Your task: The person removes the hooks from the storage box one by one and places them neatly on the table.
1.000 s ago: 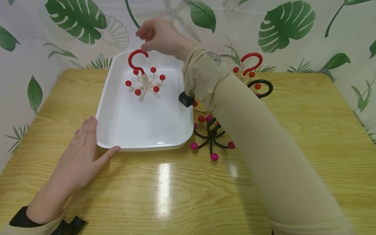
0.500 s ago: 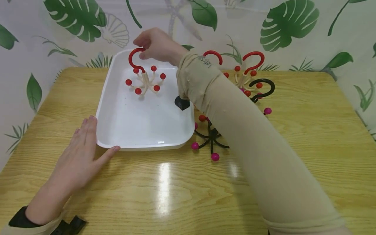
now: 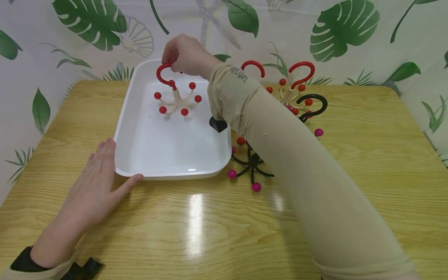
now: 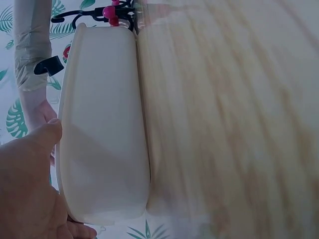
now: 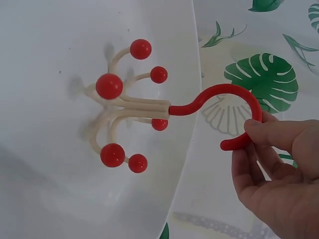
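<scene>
In the white tray (image 3: 171, 151) a cream multi-arm hanger (image 3: 177, 100) stands with its hook upward. Its arms curve out and end in red balls. My right hand (image 3: 189, 56) pinches the hanger's red hook (image 5: 227, 89) between thumb and fingers, as the right wrist view shows closely. At the tray's near left corner rests my left hand (image 3: 92, 186), fingers straight along the side and thumb touching the front rim. The left wrist view shows this hand (image 4: 30, 174) against the tray's outer wall (image 4: 107, 119).
Right of the tray, several more hangers crowd the wooden table (image 3: 210, 233), partly behind my right sleeve (image 3: 280, 147). One is black with pink balls (image 3: 252, 160), another cream with a red hook (image 3: 304, 68). A black hook (image 3: 316, 107) rises among them. A leaf-patterned wall covering borders the table.
My right hand has come down onto the red hook and now pinches it. The hanger has turned slightly and shifted a little to the right. The left hand stays at the tray's corner.
</scene>
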Demonstrator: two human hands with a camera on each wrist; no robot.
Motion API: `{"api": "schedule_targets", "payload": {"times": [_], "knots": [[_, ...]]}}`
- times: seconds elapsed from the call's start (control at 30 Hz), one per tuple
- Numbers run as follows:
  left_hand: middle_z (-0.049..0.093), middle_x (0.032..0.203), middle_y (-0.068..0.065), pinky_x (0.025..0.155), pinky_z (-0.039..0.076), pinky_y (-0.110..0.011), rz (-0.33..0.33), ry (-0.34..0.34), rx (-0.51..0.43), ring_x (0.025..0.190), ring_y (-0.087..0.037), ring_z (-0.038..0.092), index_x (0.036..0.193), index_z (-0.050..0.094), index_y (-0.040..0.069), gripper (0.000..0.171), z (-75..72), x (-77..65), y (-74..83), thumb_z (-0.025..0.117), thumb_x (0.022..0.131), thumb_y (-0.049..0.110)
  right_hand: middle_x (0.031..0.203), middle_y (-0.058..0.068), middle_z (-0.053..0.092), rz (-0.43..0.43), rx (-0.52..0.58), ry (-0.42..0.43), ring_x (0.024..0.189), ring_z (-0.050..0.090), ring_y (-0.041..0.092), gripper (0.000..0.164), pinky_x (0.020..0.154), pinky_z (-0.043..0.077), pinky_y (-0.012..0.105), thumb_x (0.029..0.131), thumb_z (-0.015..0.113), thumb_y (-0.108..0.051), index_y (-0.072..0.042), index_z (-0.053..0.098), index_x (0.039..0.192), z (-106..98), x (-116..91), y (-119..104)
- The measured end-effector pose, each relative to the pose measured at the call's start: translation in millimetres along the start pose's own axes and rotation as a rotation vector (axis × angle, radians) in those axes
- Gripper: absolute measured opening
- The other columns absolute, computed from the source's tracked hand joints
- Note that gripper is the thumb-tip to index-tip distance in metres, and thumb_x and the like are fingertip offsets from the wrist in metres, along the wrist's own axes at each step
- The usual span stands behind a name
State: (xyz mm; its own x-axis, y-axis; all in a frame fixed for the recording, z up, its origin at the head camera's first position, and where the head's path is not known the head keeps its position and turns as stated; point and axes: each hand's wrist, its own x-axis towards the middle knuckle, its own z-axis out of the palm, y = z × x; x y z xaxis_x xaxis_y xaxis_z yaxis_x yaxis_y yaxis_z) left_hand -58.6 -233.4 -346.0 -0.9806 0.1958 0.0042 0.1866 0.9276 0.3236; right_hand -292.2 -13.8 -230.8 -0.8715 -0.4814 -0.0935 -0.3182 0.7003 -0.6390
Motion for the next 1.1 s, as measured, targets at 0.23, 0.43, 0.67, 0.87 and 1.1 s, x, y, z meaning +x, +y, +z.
{"api": "schedule_targets", "payload": {"times": [0.23, 0.43, 0.67, 0.87, 1.1], "knots": [[-0.003, 0.157, -0.022, 0.117, -0.002, -0.044, 0.007, 0.002, -0.011, 0.144, -0.032, -0.006, 0.150, -0.013, 0.004, 0.100, 0.3, -1.0, -1.0, 0.048, 0.093, 0.058, 0.109, 0.005, 0.062, -0.015, -0.091, 0.017, 0.093, 0.056, 0.016, 0.024, 0.077, 0.051, 0.018, 0.092, 0.061, -0.004, -0.008, 0.067, 0.115, -1.7, -2.4, -3.3], [-0.003, 0.157, -0.023, 0.117, -0.002, -0.045, 0.013, 0.003, -0.014, 0.144, -0.033, -0.005, 0.150, -0.013, 0.003, 0.099, 0.3, -1.0, -0.7, 0.048, 0.093, 0.057, 0.109, 0.004, 0.065, -0.048, -0.102, 0.060, 0.091, 0.057, 0.016, 0.024, 0.077, 0.051, 0.019, 0.091, 0.063, -0.006, -0.008, 0.069, 0.114, -13.1, -12.7, -9.6], [-0.003, 0.156, -0.024, 0.117, -0.002, -0.045, 0.006, 0.004, -0.007, 0.144, -0.033, -0.005, 0.150, -0.012, 0.003, 0.099, 0.3, -0.1, 0.4, 0.047, 0.093, 0.058, 0.109, 0.004, 0.064, -0.074, -0.016, 0.086, 0.094, 0.055, 0.016, 0.024, 0.080, 0.051, 0.020, 0.091, 0.063, -0.008, -0.010, 0.068, 0.115, -33.5, -37.1, -16.3], [-0.002, 0.156, -0.024, 0.117, -0.002, -0.045, 0.014, 0.014, -0.009, 0.144, -0.034, -0.005, 0.150, -0.012, 0.002, 0.098, -0.1, -0.4, 0.9, 0.047, 0.094, 0.057, 0.110, 0.004, 0.063, -0.119, 0.056, 0.148, 0.096, 0.053, 0.016, 0.025, 0.082, 0.050, 0.022, 0.092, 0.063, -0.012, -0.011, 0.069, 0.116, -48.6, -63.1, -20.7], [-0.002, 0.156, -0.024, 0.117, -0.001, -0.045, 0.015, 0.013, -0.006, 0.144, -0.034, -0.004, 0.150, -0.012, 0.003, 0.099, -0.3, -0.9, 0.7, 0.048, 0.093, 0.057, 0.113, 0.001, 0.064, -0.189, 0.066, 0.238, 0.097, 0.056, 0.015, 0.026, 0.082, 0.050, 0.022, 0.091, 0.064, -0.015, -0.012, 0.069, 0.116, -61.1, -96.5, -27.5]]}}
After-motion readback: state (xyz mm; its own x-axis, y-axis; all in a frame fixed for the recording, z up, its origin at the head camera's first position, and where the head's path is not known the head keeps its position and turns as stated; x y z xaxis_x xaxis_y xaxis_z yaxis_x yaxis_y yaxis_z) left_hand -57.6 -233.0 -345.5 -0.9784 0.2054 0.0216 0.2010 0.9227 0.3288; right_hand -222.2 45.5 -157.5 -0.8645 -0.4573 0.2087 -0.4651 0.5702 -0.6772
